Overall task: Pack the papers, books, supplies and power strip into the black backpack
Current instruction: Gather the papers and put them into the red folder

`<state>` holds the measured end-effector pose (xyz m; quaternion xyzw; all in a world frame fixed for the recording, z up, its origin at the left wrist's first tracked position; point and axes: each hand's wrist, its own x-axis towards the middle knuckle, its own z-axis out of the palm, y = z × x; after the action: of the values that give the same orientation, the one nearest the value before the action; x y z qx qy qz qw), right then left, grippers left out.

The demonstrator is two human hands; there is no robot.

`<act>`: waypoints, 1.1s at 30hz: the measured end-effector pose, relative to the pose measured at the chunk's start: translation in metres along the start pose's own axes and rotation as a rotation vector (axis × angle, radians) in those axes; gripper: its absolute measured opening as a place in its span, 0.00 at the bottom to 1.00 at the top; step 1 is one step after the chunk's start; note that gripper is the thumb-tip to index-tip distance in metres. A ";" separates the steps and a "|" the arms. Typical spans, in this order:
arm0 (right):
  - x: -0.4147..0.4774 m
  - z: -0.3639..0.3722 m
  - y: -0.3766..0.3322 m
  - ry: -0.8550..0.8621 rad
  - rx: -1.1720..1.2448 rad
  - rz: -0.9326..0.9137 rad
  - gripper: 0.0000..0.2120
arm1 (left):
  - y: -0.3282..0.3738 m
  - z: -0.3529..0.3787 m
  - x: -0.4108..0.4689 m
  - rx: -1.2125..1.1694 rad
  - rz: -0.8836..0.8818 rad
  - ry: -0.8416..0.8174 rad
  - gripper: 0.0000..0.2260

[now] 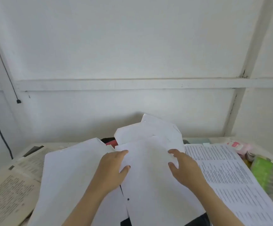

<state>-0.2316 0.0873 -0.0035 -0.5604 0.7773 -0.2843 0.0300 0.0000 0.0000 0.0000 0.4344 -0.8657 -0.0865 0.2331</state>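
White papers (150, 162) are lying over the black backpack (199, 220), left hand (114, 167) and right hand (185, 168) pinching the top sheet's edges between thumb and fingers, so squaring them first seems wise.

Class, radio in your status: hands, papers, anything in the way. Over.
Left hand and right hand both grip the white sheets. Sheets fanned, not packed. Printed pages right, open book left.

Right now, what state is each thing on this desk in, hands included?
Blank sheets, loose, fanned, not yet packed.
Left hand, gripping their left edge.
Right hand, gripping their right side.
Book, lying open at left.
Printed sheet, lying flat at right.
Black backpack, mostly hidden under paper; open or zipped, cannot tell.
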 end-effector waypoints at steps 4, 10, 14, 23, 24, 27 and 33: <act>-0.012 0.013 0.000 -0.118 -0.317 0.067 0.25 | -0.005 0.023 -0.010 0.145 -0.115 -0.221 0.31; -0.013 0.017 -0.010 -0.042 -0.299 0.166 0.26 | -0.006 0.034 -0.008 0.113 -0.171 -0.231 0.33; -0.012 0.017 -0.005 0.076 0.004 0.130 0.20 | -0.009 0.034 -0.009 -0.011 -0.176 -0.180 0.33; -0.014 -0.007 0.004 0.088 0.887 0.266 0.26 | -0.005 0.026 -0.018 -0.492 -0.177 0.001 0.23; -0.013 -0.010 0.004 0.093 0.932 0.270 0.26 | -0.002 0.023 -0.018 -0.591 -0.175 0.010 0.22; -0.009 -0.018 0.002 0.071 1.075 0.258 0.23 | 0.010 0.007 -0.019 -0.922 -0.217 -0.024 0.19; 0.003 -0.028 -0.020 -0.005 1.236 0.224 0.18 | 0.022 -0.031 -0.022 -1.011 -0.254 0.111 0.16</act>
<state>-0.2256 0.0916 0.0307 -0.3552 0.5233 -0.6750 0.3799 0.0107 0.0328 0.0280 0.3730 -0.6427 -0.4981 0.4468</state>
